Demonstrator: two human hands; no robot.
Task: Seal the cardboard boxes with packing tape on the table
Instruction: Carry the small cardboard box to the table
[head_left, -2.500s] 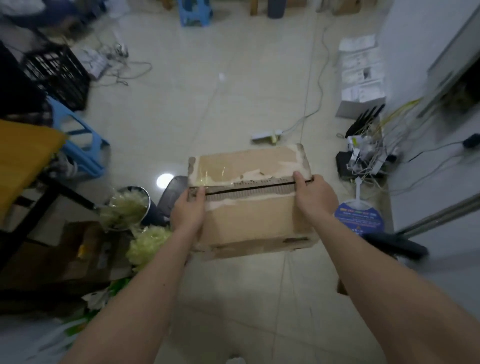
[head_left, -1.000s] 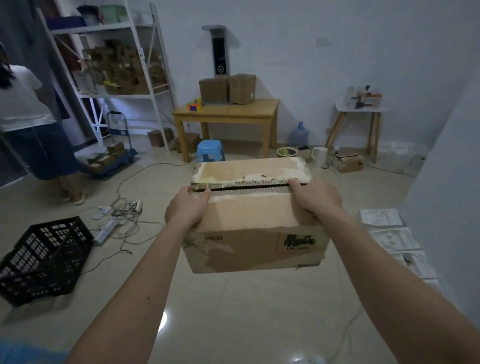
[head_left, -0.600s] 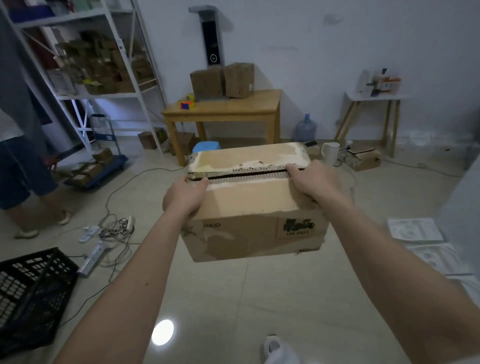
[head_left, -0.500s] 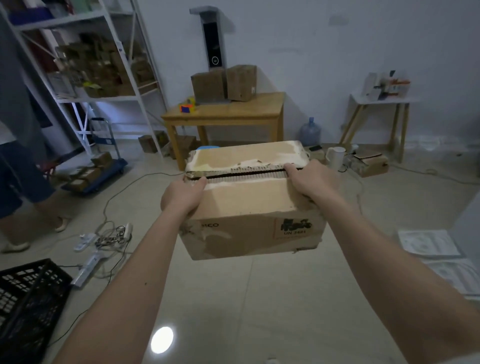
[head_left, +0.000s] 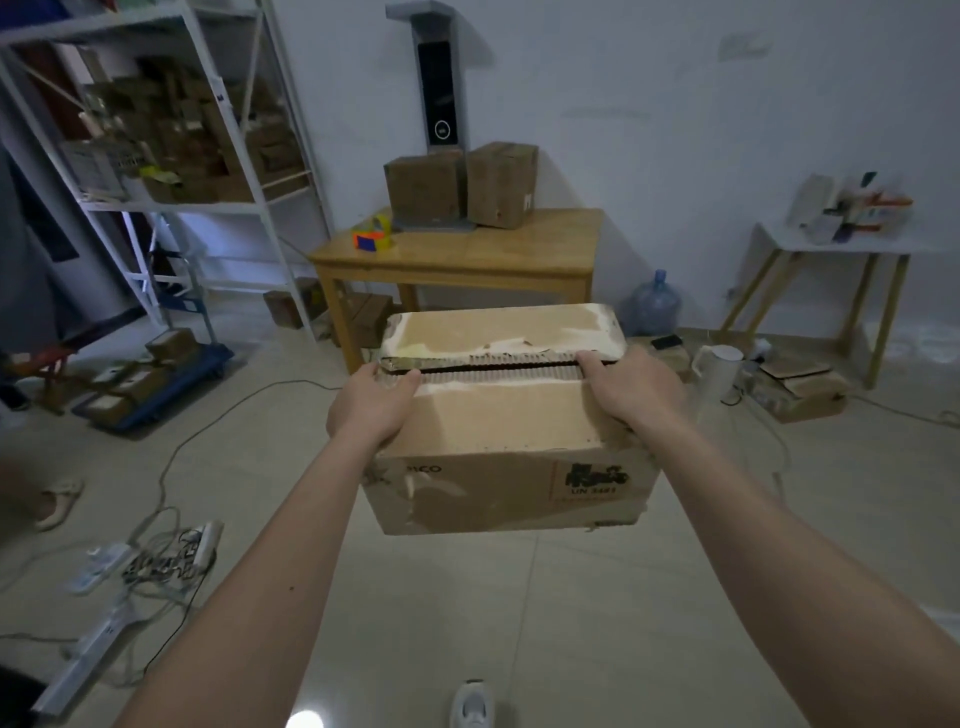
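Note:
I carry a worn brown cardboard box (head_left: 498, 415) in the air at chest height. Its two top flaps lie down with a dark gap between them. My left hand (head_left: 371, 402) grips the left end of the near flap. My right hand (head_left: 626, 387) grips the right end, fingers at the gap. Ahead stands a wooden table (head_left: 519, 249) against the wall. On it sit two smaller cardboard boxes (head_left: 460, 184) and a roll of packing tape (head_left: 382, 223) beside a colourful cube (head_left: 366, 241).
A white metal shelf unit (head_left: 171, 130) full of boxes stands at the left, with a blue trolley (head_left: 156, 379) below. Cables and power strips (head_left: 156, 561) lie on the floor at the left. A water jug (head_left: 654, 304), a kettle (head_left: 717, 369) and a small white side table (head_left: 831, 244) are at the right.
My view rose from the floor to the room and I have moved closer to the wooden table. Both hands keep the same hold on the box.

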